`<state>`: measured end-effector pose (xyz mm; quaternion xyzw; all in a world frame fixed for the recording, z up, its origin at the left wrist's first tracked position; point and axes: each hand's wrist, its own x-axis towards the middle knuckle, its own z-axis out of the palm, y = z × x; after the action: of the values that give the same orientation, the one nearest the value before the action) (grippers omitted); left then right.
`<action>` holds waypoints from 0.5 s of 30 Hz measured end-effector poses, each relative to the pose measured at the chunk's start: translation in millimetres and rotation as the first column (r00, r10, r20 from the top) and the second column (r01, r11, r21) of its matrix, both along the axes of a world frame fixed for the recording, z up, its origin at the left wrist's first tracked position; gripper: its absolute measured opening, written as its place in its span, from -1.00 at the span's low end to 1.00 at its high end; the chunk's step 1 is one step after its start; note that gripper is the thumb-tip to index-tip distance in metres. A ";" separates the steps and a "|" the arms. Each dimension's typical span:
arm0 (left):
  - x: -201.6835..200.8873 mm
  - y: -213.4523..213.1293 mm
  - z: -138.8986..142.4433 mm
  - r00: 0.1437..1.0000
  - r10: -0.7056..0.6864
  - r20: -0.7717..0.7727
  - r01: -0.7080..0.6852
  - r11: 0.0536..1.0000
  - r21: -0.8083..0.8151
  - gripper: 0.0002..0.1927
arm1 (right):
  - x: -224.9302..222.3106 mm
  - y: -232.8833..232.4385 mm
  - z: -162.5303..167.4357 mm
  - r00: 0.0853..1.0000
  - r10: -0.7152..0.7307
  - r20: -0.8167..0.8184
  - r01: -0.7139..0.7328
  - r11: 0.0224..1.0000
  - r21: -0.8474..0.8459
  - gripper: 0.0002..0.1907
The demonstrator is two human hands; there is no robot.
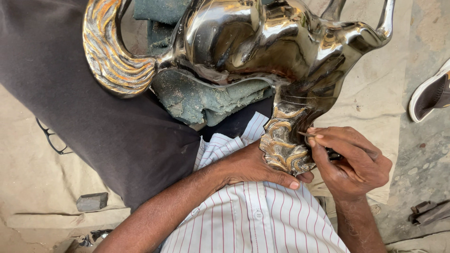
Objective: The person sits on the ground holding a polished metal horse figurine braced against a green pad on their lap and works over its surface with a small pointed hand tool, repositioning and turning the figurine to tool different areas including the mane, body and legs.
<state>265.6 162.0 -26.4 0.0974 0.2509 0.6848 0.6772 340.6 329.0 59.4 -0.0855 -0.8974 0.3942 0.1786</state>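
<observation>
Polished metal horse figure [262, 42] lies on green cloth [206, 96] for cushioning, at frame centre. Left hand [253, 166] wraps closed under its carved mane [283, 140], steadying it. Right hand [351, 161] pinches a thin tool [307, 135] against the mane.

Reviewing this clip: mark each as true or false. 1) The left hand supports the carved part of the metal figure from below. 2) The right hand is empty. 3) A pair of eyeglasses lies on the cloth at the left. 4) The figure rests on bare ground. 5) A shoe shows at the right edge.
1) True: the left hand cups the carved part of the shiny metal figure.
2) False: the right hand pinches a thin tool against the carving.
3) True: eyeglasses lie there.
4) False: it rests on green padding over the lap.
5) True: a shoe shows.
</observation>
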 end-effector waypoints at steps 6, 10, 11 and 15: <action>3.7 0.0 -3.4 1.000 0.005 0.014 -0.005 1.000 0.008 -0.34 | -4.5 -1.8 3.5 1.000 0.019 -0.005 -0.019 1.000 -0.003 -0.79; 2.3 -0.1 -4.3 0.999 0.006 0.033 -0.007 1.000 0.025 -0.36 | -1.0 -2.0 0.3 1.000 0.011 -0.001 -0.011 0.999 -0.049 -0.80; 1.3 -1.3 -3.2 1.000 0.006 0.023 -0.007 1.000 0.023 -0.37 | 0.9 -3.1 -0.9 1.000 0.001 0.012 0.000 0.999 -0.036 -0.80; -2.9 -11.4 4.1 0.997 0.058 0.051 -0.058 0.998 0.015 -0.37 | 9.6 -12.3 -3.1 0.998 -0.050 0.024 0.053 0.986 -0.159 -0.85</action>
<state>262.6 150.7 -22.4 0.0785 0.2309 0.7085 0.6623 350.3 316.7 56.3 -0.1266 -0.8622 0.4593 0.1724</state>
